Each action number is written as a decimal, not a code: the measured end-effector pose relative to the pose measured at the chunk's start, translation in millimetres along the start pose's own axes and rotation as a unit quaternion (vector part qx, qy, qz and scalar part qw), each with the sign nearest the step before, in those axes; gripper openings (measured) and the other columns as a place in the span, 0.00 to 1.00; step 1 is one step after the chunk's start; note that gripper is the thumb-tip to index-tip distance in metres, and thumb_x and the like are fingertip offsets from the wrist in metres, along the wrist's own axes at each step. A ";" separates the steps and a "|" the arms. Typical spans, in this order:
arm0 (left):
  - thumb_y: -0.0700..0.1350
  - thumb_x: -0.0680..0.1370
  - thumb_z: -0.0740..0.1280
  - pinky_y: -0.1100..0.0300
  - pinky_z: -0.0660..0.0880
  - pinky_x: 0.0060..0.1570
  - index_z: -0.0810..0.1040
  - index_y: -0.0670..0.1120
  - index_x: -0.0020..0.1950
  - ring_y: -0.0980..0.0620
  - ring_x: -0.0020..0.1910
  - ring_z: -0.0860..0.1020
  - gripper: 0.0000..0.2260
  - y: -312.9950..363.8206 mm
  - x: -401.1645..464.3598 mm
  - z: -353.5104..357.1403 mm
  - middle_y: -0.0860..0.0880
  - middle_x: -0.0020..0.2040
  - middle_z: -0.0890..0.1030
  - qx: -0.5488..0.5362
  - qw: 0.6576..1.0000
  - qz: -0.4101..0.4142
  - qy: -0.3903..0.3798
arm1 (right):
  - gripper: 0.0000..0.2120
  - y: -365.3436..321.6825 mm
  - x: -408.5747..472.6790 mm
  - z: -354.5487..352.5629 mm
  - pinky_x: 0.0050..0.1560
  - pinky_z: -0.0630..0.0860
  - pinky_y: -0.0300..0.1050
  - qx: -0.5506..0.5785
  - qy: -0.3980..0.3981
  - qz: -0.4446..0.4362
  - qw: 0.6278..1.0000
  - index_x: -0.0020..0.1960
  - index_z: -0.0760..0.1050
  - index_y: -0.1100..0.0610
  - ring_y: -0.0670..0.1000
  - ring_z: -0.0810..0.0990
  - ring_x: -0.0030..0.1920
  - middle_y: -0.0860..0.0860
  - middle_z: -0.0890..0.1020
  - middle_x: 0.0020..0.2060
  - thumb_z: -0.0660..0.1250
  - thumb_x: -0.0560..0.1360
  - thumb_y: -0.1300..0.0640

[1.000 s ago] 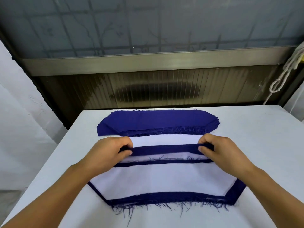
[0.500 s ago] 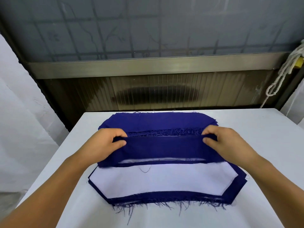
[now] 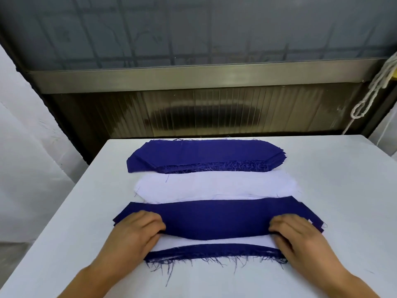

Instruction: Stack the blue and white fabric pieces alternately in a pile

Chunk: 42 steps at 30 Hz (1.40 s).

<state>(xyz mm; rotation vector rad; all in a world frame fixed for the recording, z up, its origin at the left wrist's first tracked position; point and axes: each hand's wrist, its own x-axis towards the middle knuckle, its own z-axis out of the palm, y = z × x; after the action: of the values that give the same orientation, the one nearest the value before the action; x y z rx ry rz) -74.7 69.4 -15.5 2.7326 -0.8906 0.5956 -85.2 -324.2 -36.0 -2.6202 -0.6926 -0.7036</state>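
The blue piece [image 3: 217, 220] lies across the near pile [image 3: 214, 251] on the white table [image 3: 335, 190]; my left hand [image 3: 131, 237] and right hand [image 3: 300, 239], fingers curled, each pinch one of its near corners. Beyond it one white stack [image 3: 214, 186] and, farthest, one blue stack [image 3: 204, 154] lie; three heaps counted, two hands.

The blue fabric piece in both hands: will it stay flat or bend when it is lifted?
The blue fabric piece is probably floppy: its near edge already sags between the left hand and the right hand. It looks thin, so likely light. Its frayed threads may catch on the pile beneath.
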 end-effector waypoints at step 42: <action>0.50 0.73 0.71 0.65 0.66 0.24 0.67 0.52 0.32 0.60 0.26 0.64 0.16 15.0 50.7 38.2 0.57 0.31 0.68 -0.005 0.992 -0.123 -0.022 | 0.10 4.7 44.7 19.7 0.30 0.69 0.41 -0.041 -0.133 0.169 0.976 0.38 0.70 0.49 0.45 0.73 0.29 0.42 0.73 0.30 0.64 0.76 0.47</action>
<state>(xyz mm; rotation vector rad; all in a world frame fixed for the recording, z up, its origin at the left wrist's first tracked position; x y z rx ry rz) -34.4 19.3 -26.6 2.7974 -0.5487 0.4831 -41.4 -303.2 -29.0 -2.8388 -0.2717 -0.2899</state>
